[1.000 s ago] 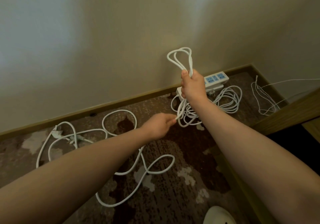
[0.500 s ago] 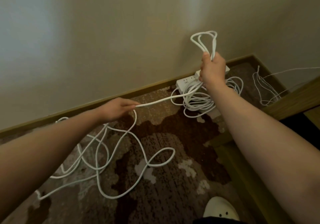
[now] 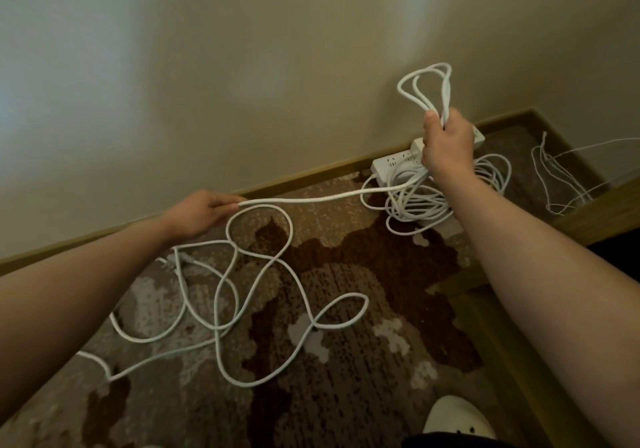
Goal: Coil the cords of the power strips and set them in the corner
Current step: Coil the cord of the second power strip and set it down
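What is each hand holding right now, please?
Left hand: pinching the loose white cord.
Right hand: gripping the coiled loops of that cord.

You're looking at a dim, warm-toned room: a pale wash of light falls on the wall (image 3: 242, 67) from about 9 o'clock, fading toward 3 o'clock. Wide-angle bending curves the baseboard (image 3: 311, 174), your forearms loom soft at the bottom edges, and the carpet (image 3: 346, 361) looks grainy.

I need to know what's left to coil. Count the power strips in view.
2, both against the baseboard near the corner: one power strip left of the right hand, a second strip mostly hidden behind it. More may be hidden.
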Tool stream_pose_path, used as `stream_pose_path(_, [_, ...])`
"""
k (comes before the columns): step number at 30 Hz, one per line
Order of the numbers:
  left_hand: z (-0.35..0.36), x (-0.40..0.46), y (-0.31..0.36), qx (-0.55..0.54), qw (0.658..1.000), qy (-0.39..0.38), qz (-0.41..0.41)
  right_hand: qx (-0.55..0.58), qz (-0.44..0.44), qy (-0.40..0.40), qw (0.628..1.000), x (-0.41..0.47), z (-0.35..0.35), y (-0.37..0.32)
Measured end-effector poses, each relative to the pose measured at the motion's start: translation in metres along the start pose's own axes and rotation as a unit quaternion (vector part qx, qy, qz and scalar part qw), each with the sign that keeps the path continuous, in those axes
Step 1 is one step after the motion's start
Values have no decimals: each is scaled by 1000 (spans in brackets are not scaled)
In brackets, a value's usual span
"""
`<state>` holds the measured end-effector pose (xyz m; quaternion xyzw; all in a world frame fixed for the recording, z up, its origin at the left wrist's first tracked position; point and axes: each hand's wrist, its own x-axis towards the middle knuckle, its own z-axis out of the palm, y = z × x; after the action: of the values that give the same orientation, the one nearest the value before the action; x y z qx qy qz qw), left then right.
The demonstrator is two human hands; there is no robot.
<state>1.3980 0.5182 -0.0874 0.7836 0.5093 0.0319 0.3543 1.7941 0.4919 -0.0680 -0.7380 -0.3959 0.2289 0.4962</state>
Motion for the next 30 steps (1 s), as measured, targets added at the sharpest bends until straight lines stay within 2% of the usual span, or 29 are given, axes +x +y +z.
stream_pose_path(2, [7, 2, 9, 63, 997, -48, 13, -32, -23, -26, 999, -3, 1, 1])
stream_pose_path(5, [21, 7, 52, 166, 976, -107, 96, -60, -52, -100, 992, -8, 4, 0])
stream_pose_path(9, [48, 13, 128, 184, 946, -118, 239, -123, -101, -212, 964, -15, 15, -11])
stream_pose_path(11, [63, 14, 150, 178, 944, -112, 252, -157, -124, -234, 952, -16, 18, -16])
stream_pose_path(14, [73, 18, 141, 174, 960, -108, 190, -167, -122, -219, 954, -10, 13, -15])
stream_pose_path(16, [67, 23, 118, 130, 977, -106, 133, -177, -126, -186, 958, -5, 8, -11])
stream_pose_path(21, [29, 29, 38, 87, 992, -82, 34, -274, -172, -130, 937, 4, 4, 3])
stream_pose_path(25, [9, 14, -14, 46, 994, -102, -3, -276, -174, -98, 940, 7, 1, 6])
stream_pose_path(28, [0, 3, -41, 35, 995, -77, -45, -254, -151, -74, 953, 10, -2, 3])
stream_pose_path(30, [-3, 0, -45, 45, 996, -53, -54, -245, -140, -87, 956, 10, -2, 2])
